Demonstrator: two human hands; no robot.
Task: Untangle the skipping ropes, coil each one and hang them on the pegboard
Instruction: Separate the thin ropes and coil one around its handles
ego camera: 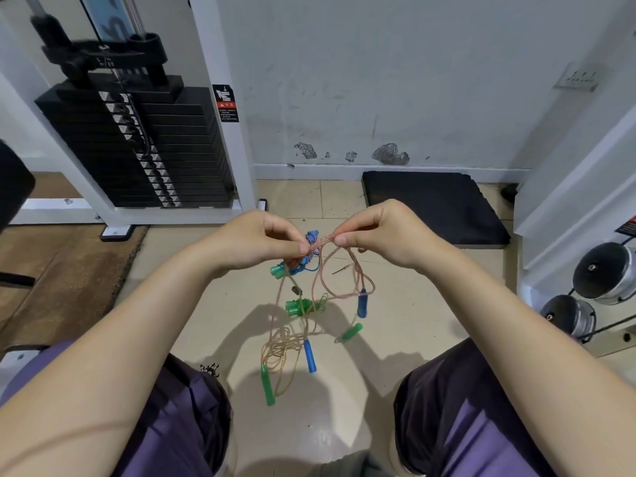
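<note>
My left hand point(256, 241) and my right hand point(380, 232) pinch a short stretch of thin pinkish skipping rope point(320, 242) between them, held above the floor. From it tangled loops point(347, 280) hang down with blue handles point(362, 302) point(309, 356) and green handles point(267, 385) point(351, 332). A loose rope bundle point(280, 346) dangles lower. On the tiled floor beyond lie a blue-and-white braided rope point(312, 239) and more green handles point(297, 306) point(278, 270). No pegboard is in sight.
A black weight stack point(137, 146) in a white frame point(223, 98) stands at the left. A black mat point(433, 204) lies by the wall ahead. Dumbbells point(605, 273) rest on a rack at the right. My knees in purple shorts point(186, 407) flank the ropes.
</note>
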